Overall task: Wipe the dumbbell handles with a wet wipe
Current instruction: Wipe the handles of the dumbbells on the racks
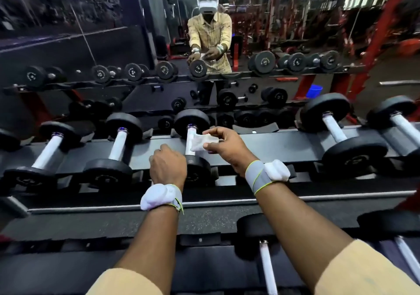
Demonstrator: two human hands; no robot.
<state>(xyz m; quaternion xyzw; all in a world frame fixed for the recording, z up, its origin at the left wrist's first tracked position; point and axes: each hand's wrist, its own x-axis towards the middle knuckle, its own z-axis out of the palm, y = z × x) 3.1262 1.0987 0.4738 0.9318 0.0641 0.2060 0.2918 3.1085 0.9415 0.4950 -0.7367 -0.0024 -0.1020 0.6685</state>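
The right grip (227, 149) is closed to a pinch. Thumb and forefinger tips hold a crumpled wet wipe (201, 141) by its right edge, and the other fingers are loosely bent below. The wipe juts leftward from that pinch, and its free end lies against the right side of the handle (188, 136) of the middle dumbbell (197, 171). Whether it wraps the bar at all cannot be told. The handle thus lies just to the left of the right grip, touching the wipe.

The handle's long axis runs away from the person, from the near head up to the far head (192, 122), leaning only slightly. The wipe meets it crosswise, about midway along. The coming stroke therefore probably has to travel along that axis, forward and back. The wipe would likely need folding round the bar, not just brushing one side.

The left grip (168, 165) sits at the near left of the same dumbbell, beside its near head, with the back of the hand up. Its fingers curl out of sight, so I cannot tell whether it clasps anything. It looks placed to steady the weight while the right grip does the wiping.

The dumbbell rests across the rack (272, 144). A left neighbour (118, 144) and a right neighbour (334, 128) lie roughly parallel to it, the right one well apart.
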